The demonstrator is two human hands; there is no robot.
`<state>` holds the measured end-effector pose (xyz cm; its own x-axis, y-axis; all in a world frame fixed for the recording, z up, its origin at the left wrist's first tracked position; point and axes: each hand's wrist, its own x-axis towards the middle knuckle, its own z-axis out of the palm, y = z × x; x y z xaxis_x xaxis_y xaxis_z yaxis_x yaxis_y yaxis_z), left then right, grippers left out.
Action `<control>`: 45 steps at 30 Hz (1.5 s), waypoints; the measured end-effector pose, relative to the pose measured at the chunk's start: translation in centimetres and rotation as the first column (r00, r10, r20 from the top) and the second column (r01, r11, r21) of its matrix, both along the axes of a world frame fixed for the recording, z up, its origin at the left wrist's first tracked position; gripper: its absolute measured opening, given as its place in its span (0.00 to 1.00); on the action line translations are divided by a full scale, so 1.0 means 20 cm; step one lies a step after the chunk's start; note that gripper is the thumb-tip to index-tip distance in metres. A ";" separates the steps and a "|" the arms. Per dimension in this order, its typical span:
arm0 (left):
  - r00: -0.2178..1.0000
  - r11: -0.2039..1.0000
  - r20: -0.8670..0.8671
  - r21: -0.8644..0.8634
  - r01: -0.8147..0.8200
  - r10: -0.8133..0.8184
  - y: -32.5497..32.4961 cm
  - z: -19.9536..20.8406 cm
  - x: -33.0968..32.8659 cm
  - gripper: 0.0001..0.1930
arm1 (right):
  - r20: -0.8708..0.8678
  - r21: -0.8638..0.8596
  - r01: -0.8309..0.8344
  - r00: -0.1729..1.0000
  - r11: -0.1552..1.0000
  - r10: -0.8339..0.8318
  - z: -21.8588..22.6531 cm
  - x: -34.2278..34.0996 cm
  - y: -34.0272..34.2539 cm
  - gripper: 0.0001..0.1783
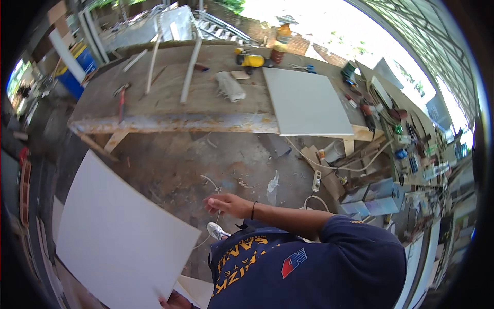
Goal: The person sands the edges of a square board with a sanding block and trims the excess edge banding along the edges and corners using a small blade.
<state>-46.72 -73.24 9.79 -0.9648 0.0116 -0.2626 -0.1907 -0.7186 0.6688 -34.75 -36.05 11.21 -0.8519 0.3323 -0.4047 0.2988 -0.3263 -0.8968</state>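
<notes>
White panel [123, 226] | we pinch its edge, left hand [176, 301], likely for balance | our right hand [231, 205], half-spread, holds nothing

Positions Around Your Workbench

Before you: workbench [164, 105]. On it, left to right: hammer [121, 100], strips [191, 74], plastic wrapping [230, 86], flat board [311, 103] reaching the front edge. Drill [252, 60]: behind the wrapping, to its right. Bottle [281, 44]: behind the board, right of the drill. At your left: panel [123, 232], your left hand [175, 301] at its near edge. Your right hand [229, 205]: right of the panel. Power strip [317, 181]: beyond your right forearm [290, 218].
</notes>
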 end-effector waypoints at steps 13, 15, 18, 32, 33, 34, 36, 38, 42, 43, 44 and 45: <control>0.197 0.186 -0.063 0.153 0.971 -0.978 1.46 0.14 0.60 0.32 | -0.110 0.190 0.894 0.431 0.407 -0.896 0.13 1.38 0.42 0.23; 0.103 0.094 -0.055 0.157 0.983 -0.993 1.71 0.14 0.74 0.30 | -0.134 0.211 0.942 0.292 0.260 -0.947 0.11 1.58 0.48 0.20; -0.147 -0.142 -0.004 0.284 0.948 -0.989 1.98 0.07 0.88 0.25 | -0.126 0.312 0.941 0.174 0.127 -0.977 -0.01 1.82 0.61 0.20; -0.618 -0.491 -0.044 0.651 0.579 -0.785 2.73 -0.36 1.20 0.11 | 0.069 0.723 0.675 0.141 0.147 -0.988 -0.17 2.24 1.42 0.22; -0.617 -0.488 -0.058 0.671 0.558 -0.785 2.76 -0.38 1.20 0.11 | 0.100 0.773 0.613 0.137 0.163 -0.986 -0.18 2.23 1.47 0.23; -0.613 -0.477 -0.052 0.680 0.557 -0.789 2.79 -0.39 1.21 0.11 | 0.112 0.775 0.607 0.141 0.176 -0.984 -0.18 2.23 1.53 0.23; -0.643 -0.482 -0.004 0.665 0.570 -0.766 2.85 -0.40 1.25 0.14 | 0.154 0.788 0.568 0.195 0.240 -0.969 -0.19 2.26 1.66 0.23; -0.677 -0.504 0.007 0.662 0.555 -0.736 2.90 -0.38 1.30 0.15 | 0.172 0.813 0.525 0.193 0.250 -0.966 -0.20 2.29 1.74 0.24; -0.716 -0.527 0.031 0.656 0.540 -0.697 3.01 -0.39 1.39 0.19 | 0.169 0.803 0.522 0.265 0.289 -0.949 -0.23 2.36 1.92 0.24; -0.717 -0.516 0.043 0.664 0.541 -0.695 3.02 -0.40 1.42 0.19 | 0.185 0.797 0.523 0.264 0.301 -0.947 -0.21 2.35 1.95 0.24; -0.701 -0.508 0.043 0.657 0.557 -0.712 3.04 -0.41 1.45 0.20 | 0.248 0.804 0.463 0.306 0.372 -0.919 -0.18 2.35 2.01 0.24; -0.688 -0.505 0.040 0.647 0.571 -0.725 3.06 -0.42 1.48 0.21 | 0.308 0.806 0.403 0.340 0.434 -0.888 -0.16 2.37 2.05 0.23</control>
<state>-17.12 -12.13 1.36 0.7879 0.5707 -0.2313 -0.5792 0.8144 0.0365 12.69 5.00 8.09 0.1877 0.9618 -0.1991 0.7325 -0.2721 -0.6241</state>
